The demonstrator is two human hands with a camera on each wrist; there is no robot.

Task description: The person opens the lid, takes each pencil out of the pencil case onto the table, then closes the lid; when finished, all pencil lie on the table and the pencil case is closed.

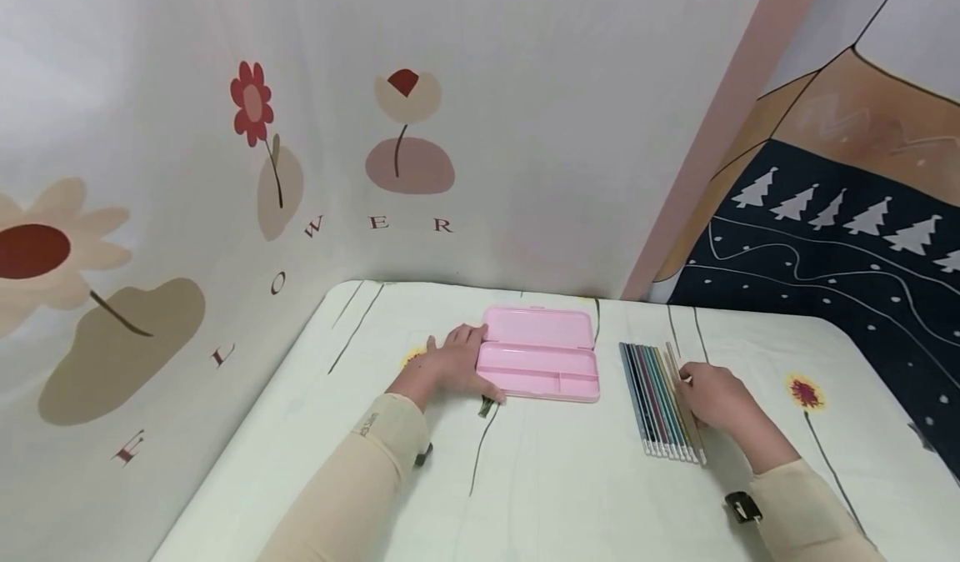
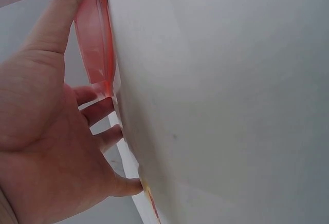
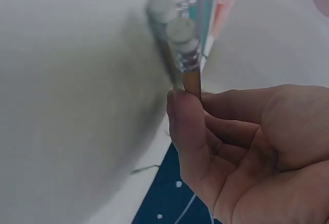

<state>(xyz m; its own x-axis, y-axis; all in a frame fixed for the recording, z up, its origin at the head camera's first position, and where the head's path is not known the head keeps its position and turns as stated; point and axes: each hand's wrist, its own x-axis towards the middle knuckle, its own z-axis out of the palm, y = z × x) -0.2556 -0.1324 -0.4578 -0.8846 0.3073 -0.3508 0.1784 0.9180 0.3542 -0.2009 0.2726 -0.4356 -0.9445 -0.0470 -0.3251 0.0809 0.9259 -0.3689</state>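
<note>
A pink pencil case [image 1: 538,328] lies opened flat on the table, its lid toward the back and its divided tray in front. My left hand [image 1: 453,363] rests at the case's left side, thumb at the front corner and the other fingers spread, straight, along the edge. To the right of the case, several pencils [image 1: 654,399] lie side by side in a row, their eraser ends toward me. At the right end of that row, my right hand [image 1: 714,397] pinches a light brown pencil [image 3: 192,82] between thumb and fingers. The tray shows no pencils in it.
A white cloth with printed flowers [image 1: 806,393] covers the table [image 1: 570,479]. Behind it hangs a pale curtain [image 1: 525,128] with flower prints, and to the right a dark fabric with white trees [image 1: 825,287]. Small dark devices [image 1: 742,507] sit at both wrists.
</note>
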